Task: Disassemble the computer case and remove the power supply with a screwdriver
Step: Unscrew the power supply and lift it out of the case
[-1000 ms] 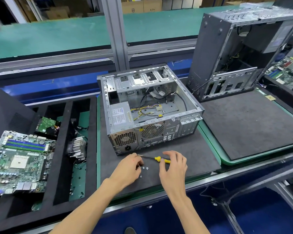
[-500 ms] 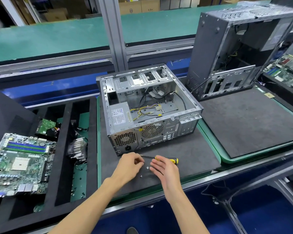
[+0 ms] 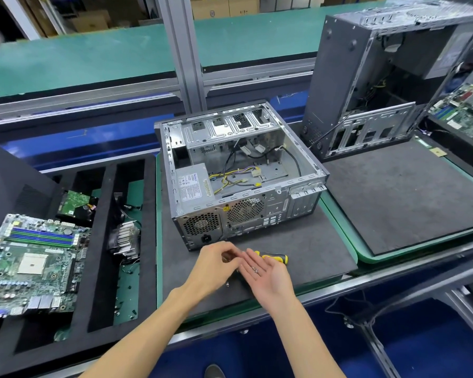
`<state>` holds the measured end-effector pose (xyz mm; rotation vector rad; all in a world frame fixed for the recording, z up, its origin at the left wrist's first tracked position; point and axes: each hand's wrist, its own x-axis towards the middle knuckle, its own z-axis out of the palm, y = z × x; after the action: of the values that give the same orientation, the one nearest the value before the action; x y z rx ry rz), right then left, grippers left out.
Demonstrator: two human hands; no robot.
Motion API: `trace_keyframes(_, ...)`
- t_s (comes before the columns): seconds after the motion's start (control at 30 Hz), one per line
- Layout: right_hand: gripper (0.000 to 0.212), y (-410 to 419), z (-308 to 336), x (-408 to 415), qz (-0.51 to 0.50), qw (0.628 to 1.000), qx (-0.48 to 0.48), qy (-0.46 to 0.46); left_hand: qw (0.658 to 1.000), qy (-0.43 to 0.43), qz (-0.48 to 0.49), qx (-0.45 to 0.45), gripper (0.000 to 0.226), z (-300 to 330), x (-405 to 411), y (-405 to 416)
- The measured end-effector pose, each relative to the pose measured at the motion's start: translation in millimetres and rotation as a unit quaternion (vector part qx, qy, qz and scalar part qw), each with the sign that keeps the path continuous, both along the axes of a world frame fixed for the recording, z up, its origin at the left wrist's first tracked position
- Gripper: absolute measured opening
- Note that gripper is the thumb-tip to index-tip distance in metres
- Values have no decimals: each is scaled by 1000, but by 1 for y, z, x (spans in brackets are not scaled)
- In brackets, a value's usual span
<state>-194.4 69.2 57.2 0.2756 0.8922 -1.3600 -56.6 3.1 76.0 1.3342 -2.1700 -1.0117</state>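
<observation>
The open computer case [image 3: 309, 179] lies on its side on a dark mat, rear panel facing me. The grey power supply [image 3: 194, 186] sits in its near left corner, with yellow and black cables running out of it. A screwdriver [image 3: 277, 258] with a yellow and black handle lies on the mat just in front of the case. My right hand [image 3: 268, 279] is palm up over the mat with small screws [image 3: 256, 270] resting in it. My left hand [image 3: 213, 266] is beside it, fingertips pinched on what looks like a small screw. One loose screw [image 3: 227, 283] lies on the mat.
A black foam tray [image 3: 104, 268] on the left holds a motherboard [image 3: 30, 263], a heatsink with fan [image 3: 124, 240] and a drive [image 3: 75, 204]. A second case [image 3: 339, 77] stands upright at the back right behind a bare mat [image 3: 407, 197]. An aluminium post [image 3: 180, 50] rises behind the case.
My right hand left the screwdriver handle and turned palm up beside my left hand. My left hand lifted off the mat with its fingers pinched. Screws now lie in the right palm.
</observation>
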Motion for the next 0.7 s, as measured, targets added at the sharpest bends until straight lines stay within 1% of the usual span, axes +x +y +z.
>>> trace_keyframes(0.1,41,0,-2,-4,-12,1000,2,1,999,-28,16,21,11,-8,3,0)
trace_keyframes(0.17,42,0,-3,-7,-14,1000,5,10,997,-76,-9,27,8,-16,4,2)
trace_keyframes(0.27,43,1,-5,-8,-14,1000,10,22,987,-150,-50,-18,4,-22,1,3)
trace_keyframes(0.33,43,3,-6,-8,-10,1000,9,28,985,-160,-52,-26,8,-21,-2,3)
trace_keyframes(0.4,42,6,-6,-9,-8,999,7,31,991,-127,-31,-13,9,-17,-4,3)
trace_keyframes(0.47,41,6,-7,-10,-12,999,9,31,998,-57,-11,9,10,-12,-5,3)
trace_keyframes(0.57,39,4,-6,-7,-2,999,13,39,999,17,-33,28,16,0,-9,7)
trace_keyframes(0.63,40,3,-5,-3,12,999,11,39,998,32,-57,23,23,6,-12,9)
trace_keyframes(0.7,40,1,-5,0,16,999,6,33,998,28,-49,8,26,7,-9,8)
